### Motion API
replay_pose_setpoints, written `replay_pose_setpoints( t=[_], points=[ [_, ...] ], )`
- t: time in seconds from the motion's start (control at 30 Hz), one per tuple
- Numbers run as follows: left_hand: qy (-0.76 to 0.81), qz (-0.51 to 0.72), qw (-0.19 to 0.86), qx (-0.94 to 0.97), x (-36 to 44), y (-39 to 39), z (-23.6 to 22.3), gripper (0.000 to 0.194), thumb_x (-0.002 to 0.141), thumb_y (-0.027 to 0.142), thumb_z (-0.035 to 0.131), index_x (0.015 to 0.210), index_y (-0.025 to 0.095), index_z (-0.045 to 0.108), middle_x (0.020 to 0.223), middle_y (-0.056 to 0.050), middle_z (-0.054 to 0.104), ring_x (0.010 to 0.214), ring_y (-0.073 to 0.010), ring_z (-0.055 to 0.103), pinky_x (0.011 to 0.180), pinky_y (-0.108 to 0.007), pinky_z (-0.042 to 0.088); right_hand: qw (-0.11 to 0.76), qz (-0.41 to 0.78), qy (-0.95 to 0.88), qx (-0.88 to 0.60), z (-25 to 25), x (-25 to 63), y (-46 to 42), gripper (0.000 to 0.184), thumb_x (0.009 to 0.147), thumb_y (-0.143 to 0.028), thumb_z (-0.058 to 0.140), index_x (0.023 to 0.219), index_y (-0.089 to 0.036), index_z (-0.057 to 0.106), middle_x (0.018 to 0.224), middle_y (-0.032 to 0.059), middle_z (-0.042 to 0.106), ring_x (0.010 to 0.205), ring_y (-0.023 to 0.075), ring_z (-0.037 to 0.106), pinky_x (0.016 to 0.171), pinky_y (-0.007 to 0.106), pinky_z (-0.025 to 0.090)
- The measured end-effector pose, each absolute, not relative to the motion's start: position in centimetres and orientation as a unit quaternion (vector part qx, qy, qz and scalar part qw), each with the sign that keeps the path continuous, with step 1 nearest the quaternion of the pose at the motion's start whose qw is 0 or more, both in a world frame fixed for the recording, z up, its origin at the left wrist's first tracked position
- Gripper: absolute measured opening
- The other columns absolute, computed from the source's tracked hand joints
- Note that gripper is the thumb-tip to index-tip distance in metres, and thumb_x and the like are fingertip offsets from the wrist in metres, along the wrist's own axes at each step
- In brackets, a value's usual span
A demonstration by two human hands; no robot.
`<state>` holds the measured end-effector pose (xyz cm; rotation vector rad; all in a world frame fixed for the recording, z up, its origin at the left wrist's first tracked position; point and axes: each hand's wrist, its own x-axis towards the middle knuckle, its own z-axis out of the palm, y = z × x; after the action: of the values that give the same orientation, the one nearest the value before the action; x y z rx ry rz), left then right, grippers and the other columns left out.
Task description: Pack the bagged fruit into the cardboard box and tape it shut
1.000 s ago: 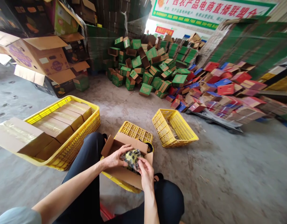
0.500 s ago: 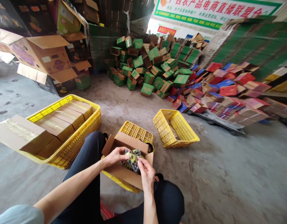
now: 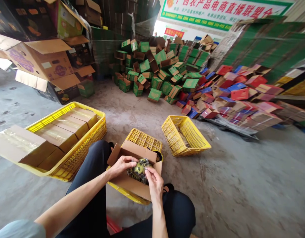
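Note:
Between my knees an open cardboard box (image 3: 135, 184) rests on an overturned yellow crate (image 3: 145, 138). Over its opening is a clear plastic bag (image 3: 142, 167) with yellow-green, dark-spotted contents that I cannot name for certain. My left hand (image 3: 122, 166) pinches the bag's left side between thumb and fingers. My right hand (image 3: 154, 181) pinches the plastic at its right side. More dark, wrapped stuff shows beneath the bag, inside the box. A roll of tape (image 3: 159, 156) sits by the box's right far corner, partly hidden by a flap.
To my left a long yellow crate (image 3: 79, 150) holds several taped cartons (image 3: 59, 135). Another yellow crate (image 3: 192, 140) stands ahead to the right. Green boxes (image 3: 154, 95) and red and blue boxes (image 3: 239, 94) lie heaped farther off. Stacked large cartons (image 3: 41, 58) stand at the back left.
The bag has sunk slightly and turned between my hands, its plastic now gathered closer to the fingertips. Both hands keep their pinch. The view has shifted a little.

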<state>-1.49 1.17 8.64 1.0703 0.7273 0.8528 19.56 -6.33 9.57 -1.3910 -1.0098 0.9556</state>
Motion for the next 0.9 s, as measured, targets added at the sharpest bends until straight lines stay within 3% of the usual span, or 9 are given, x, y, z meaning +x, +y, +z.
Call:
replay_pose_setpoints(
  t=[0.1,0.3,0.4,0.63,0.8,0.9],
  points=[
    [0.334,0.412,0.708,0.466,-1.3,1.2,8.9,0.045,0.076,0.055,0.087,0.095,0.015,0.083,0.104,-0.012,0.076,0.095,-0.0256,0.065,0.085,-0.033,0.049,0.563,0.398,-0.411,-0.596,8.7,19.7,-6.1,0.042,0.073,-0.059,0.086,0.09,-0.021,0.083,0.097,0.0101,0.083,0.091,0.0308,0.078,0.086,0.041,0.064],
    [0.336,0.427,0.756,0.365,-0.7,1.3,8.1,0.043,0.071,0.052,0.092,0.09,0.014,0.081,0.089,-0.008,0.072,0.079,-0.0171,0.061,0.072,-0.026,0.047,0.585,0.429,-0.347,-0.594,7.6,19.4,-6.0,0.041,0.074,-0.055,0.087,0.097,-0.021,0.082,0.101,0.009,0.083,0.09,0.0283,0.078,0.076,0.036,0.063],
    [0.338,0.43,0.761,0.349,-0.6,1.5,7.7,0.043,0.07,0.05,0.094,0.09,0.014,0.081,0.091,-0.008,0.073,0.079,-0.0166,0.063,0.072,-0.026,0.049,0.586,0.436,-0.348,-0.588,7.8,19.4,-6.1,0.039,0.076,-0.053,0.087,0.098,-0.021,0.082,0.103,0.0097,0.083,0.094,0.0289,0.078,0.079,0.036,0.063],
    [0.34,0.439,0.775,0.301,-1.7,2.0,8.3,0.063,0.076,0.056,0.089,0.126,0.02,0.075,0.132,-0.015,0.069,0.119,-0.0272,0.064,0.097,-0.038,0.054,0.599,0.387,-0.37,-0.595,8.7,20.2,-6.3,0.039,0.075,-0.052,0.086,0.095,-0.019,0.084,0.11,0.0137,0.082,0.106,0.0323,0.077,0.097,0.044,0.061],
    [0.348,0.376,0.798,0.315,-2.3,2.1,8.0,0.068,0.084,0.068,0.075,0.131,0.019,0.071,0.13,-0.016,0.067,0.092,-0.0192,0.072,0.079,-0.028,0.058,0.609,0.348,-0.409,-0.583,9.1,20.1,-6.6,0.033,0.08,-0.05,0.084,0.092,-0.02,0.084,0.109,0.014,0.082,0.104,0.0315,0.077,0.095,0.045,0.063],
    [0.346,0.332,0.821,0.31,-2.4,2.1,7.6,0.076,0.087,0.079,0.061,0.138,0.022,0.066,0.138,-0.016,0.064,0.087,-0.0192,0.075,0.076,-0.03,0.059,0.586,0.332,-0.484,-0.558,9.4,19.6,-6.7,0.026,0.084,-0.047,0.082,0.091,-0.023,0.085,0.108,0.0122,0.082,0.104,0.0302,0.077,0.095,0.045,0.063]
  ],
)
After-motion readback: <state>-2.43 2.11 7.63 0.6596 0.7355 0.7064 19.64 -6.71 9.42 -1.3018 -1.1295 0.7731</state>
